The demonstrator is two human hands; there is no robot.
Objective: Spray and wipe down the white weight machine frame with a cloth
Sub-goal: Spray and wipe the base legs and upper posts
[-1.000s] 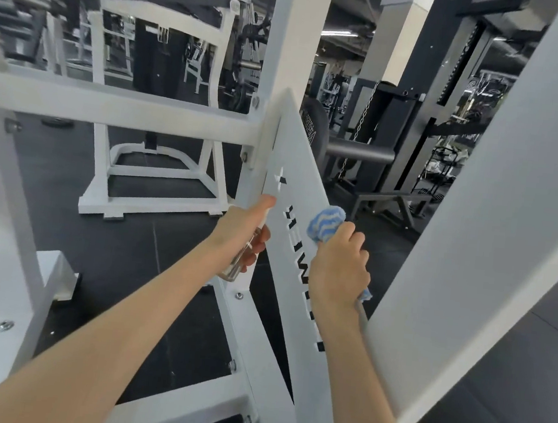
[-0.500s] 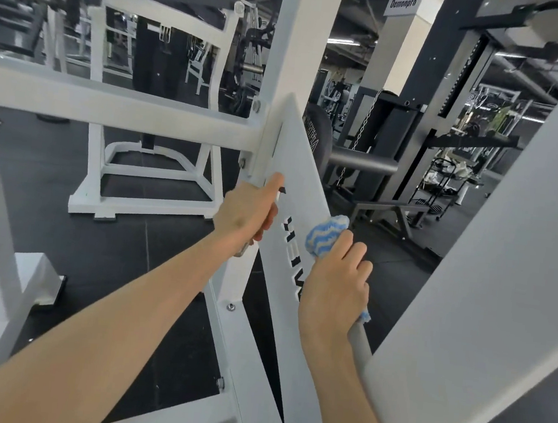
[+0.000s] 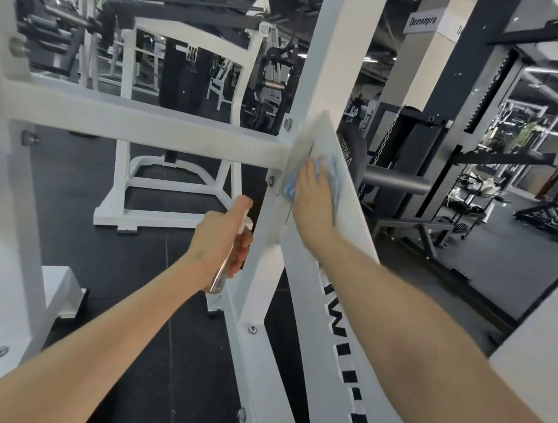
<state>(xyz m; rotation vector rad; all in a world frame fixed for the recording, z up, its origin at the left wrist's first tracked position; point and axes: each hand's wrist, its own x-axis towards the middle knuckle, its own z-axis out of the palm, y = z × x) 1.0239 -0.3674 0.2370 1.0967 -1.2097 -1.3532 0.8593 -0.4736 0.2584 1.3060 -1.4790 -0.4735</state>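
Note:
The white weight machine frame (image 3: 162,132) fills the near view, with a slanted white panel (image 3: 338,321) bearing black lettering. My right hand (image 3: 315,198) presses a blue-and-white striped cloth (image 3: 289,186) flat against the panel's upper end, near the joint with the upright post. The cloth is blurred and mostly hidden under my fingers. My left hand (image 3: 223,240) grips a clear spray bottle (image 3: 225,271) just left of the post, its nozzle end covered by my fingers.
A second white machine base (image 3: 169,196) stands on the dark rubber floor behind the frame. A broad white beam (image 3: 542,377) rises at the right. Black racks, a padded roller (image 3: 394,184) and a small cart (image 3: 467,203) sit beyond the panel.
My right hand has slid the cloth up the panel from the lettering to its top end. My left hand, with the bottle, has dropped slightly away from the panel.

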